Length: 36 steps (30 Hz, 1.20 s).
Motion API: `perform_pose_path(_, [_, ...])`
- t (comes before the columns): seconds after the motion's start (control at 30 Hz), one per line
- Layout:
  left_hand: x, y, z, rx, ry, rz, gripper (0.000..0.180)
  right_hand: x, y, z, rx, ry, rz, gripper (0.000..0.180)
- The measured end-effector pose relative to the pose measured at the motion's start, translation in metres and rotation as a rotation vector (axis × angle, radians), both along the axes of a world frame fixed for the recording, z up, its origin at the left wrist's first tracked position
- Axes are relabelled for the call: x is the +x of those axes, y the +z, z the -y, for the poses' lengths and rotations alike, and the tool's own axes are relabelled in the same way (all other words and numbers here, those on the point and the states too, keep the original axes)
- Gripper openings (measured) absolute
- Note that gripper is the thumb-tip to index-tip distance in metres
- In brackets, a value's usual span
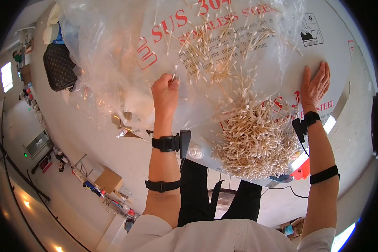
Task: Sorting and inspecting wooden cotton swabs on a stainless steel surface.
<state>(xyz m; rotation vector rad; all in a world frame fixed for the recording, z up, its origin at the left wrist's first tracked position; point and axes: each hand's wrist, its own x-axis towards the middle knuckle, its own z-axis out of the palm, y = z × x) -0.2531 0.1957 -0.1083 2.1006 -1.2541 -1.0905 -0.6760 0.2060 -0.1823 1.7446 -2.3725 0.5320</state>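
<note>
My left hand (165, 90) is closed in a pinch on a cotton swab (176, 69), whose white tip stands up past the fingertips; whether there is more than one I cannot tell. My right hand (316, 84) lies flat at the right of the table (340, 67), fingers stretched out, holding nothing. Between my forearms, near the front edge, rises a large heap of cotton swabs (256, 143). More loose swabs (214, 54) are scattered beyond it, among clear plastic sheeting (101, 54) that spreads over the far left of the table.
A small clear round container (195, 152) sits by the front edge, left of the heap. At the far left is a brown patterned bag (59, 67). A cardboard box (109, 180) stands farther off on the left. Dark straps with small devices (184, 143) circle my forearms.
</note>
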Motion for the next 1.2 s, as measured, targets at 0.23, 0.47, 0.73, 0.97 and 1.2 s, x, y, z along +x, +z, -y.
perform_pose_path(0.23, [-0.073,0.047,-0.045,0.062,-0.24,-0.332,0.014,-0.01,-0.004,-0.004,0.015,-0.017,-0.024,0.064])
perform_pose_path(0.47, [0.032,0.027,-0.001,-0.192,-0.114,0.275,0.013,-0.001,-0.002,0.001,-0.011,0.008,0.008,0.064])
perform_pose_path(0.73, [0.043,0.05,0.001,-0.117,-1.019,0.753,0.026,-0.007,-0.003,-0.001,-0.023,0.014,-0.015,0.064])
perform_pose_path(0.97, [0.042,0.067,-0.022,-0.222,-0.962,0.934,0.01,-0.007,-0.004,-0.002,-0.018,0.005,-0.032,0.064])
perform_pose_path(1.2, [0.059,0.029,-0.03,0.061,-0.513,0.836,0.01,-0.001,0.0,0.0,-0.011,-0.009,-0.012,0.063])
